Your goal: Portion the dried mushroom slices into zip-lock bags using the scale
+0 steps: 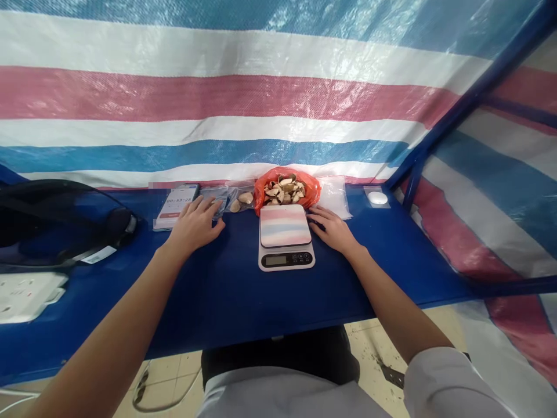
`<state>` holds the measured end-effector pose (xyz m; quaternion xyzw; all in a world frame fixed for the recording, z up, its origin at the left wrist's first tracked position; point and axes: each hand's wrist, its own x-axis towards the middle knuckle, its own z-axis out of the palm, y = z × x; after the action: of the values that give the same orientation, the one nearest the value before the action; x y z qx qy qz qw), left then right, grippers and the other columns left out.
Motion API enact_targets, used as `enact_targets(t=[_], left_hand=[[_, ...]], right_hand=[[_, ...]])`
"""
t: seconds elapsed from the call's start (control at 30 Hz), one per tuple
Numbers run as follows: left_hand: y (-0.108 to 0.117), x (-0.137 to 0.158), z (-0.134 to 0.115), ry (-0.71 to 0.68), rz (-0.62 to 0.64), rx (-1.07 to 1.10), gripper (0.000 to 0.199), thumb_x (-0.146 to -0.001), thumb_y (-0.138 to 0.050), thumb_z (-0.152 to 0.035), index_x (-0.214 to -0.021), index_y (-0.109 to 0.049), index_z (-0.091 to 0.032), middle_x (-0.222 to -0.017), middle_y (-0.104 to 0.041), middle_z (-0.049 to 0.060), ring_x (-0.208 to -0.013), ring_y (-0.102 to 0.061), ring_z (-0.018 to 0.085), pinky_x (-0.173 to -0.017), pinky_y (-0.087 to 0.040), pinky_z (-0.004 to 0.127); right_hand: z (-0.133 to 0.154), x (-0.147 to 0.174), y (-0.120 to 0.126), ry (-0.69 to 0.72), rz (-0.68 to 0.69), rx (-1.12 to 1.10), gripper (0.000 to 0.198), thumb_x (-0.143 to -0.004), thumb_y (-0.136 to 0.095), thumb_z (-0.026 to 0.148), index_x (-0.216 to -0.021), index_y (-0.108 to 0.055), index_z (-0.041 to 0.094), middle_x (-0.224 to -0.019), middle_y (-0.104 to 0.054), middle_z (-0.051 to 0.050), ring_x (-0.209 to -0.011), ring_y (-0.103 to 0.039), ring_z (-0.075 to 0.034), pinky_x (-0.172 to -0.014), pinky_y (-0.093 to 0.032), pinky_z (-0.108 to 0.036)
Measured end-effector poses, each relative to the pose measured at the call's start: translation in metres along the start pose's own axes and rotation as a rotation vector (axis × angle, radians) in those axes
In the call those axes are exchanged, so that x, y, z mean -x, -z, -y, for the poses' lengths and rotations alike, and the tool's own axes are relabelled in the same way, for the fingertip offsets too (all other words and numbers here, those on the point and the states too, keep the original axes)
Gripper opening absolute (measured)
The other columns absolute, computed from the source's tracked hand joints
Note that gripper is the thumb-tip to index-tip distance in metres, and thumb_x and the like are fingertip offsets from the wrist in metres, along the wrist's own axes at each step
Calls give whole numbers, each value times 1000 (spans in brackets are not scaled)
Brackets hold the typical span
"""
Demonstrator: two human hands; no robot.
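A white digital kitchen scale (286, 226) stands on the blue table, its platform bare and its display showing no figures that I can read. My left hand (198, 223) lies palm down with fingers apart, over the edge of some clear plastic bags (221, 194), beside a phone (176, 203) showing timer digits. Along the scale's right side rests my right hand (331, 227), its fingers spread and the tips close to the platform; whether they touch it I cannot tell. Behind the scale, an open orange plastic bag (262, 194) holds many brown-and-white shell-like pieces (285, 190).
A small clear bag with brownish pieces (243, 199) lies left of the orange bag. Flat clear bags (335, 194) and a white mouse-shaped object (378, 198) are on the right. A black headset (117, 223) and a white power strip (28, 296) occupy the left. Striped sheeting (217, 98) hangs behind.
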<state>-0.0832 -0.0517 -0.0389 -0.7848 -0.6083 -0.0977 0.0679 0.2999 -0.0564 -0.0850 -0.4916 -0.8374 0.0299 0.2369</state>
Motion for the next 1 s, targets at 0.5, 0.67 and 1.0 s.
enact_targets(t=[0.5,0.67,1.0], left_hand=[[-31,-7,4,-9,-183,193,44,-91,-40,-19,-123,-69,-15,-134,-65,16,-128,-57,34,-110,-46,48],[-36,-7,5,5,-276,249,39,-91,-44,-20,-117,-72,-16,-128,-69,15,-119,-63,33,-104,-51,47],[-15,-5,2,16,-520,355,28,-92,-52,-27,-109,-73,-19,-119,-74,11,-110,-69,28,-98,-55,42]], right_hand=[[-1,1,-2,0,8,-3,38,-101,-48,33,-128,-70,20,-142,-63,-10,-139,-52,-30,-118,-42,-52],[2,1,0,8,4,9,36,-100,-49,32,-126,-71,20,-141,-63,-10,-138,-54,-31,-117,-43,-53],[5,3,2,71,-196,39,30,-98,-51,23,-115,-75,20,-131,-71,-9,-127,-63,-29,-107,-56,-47]])
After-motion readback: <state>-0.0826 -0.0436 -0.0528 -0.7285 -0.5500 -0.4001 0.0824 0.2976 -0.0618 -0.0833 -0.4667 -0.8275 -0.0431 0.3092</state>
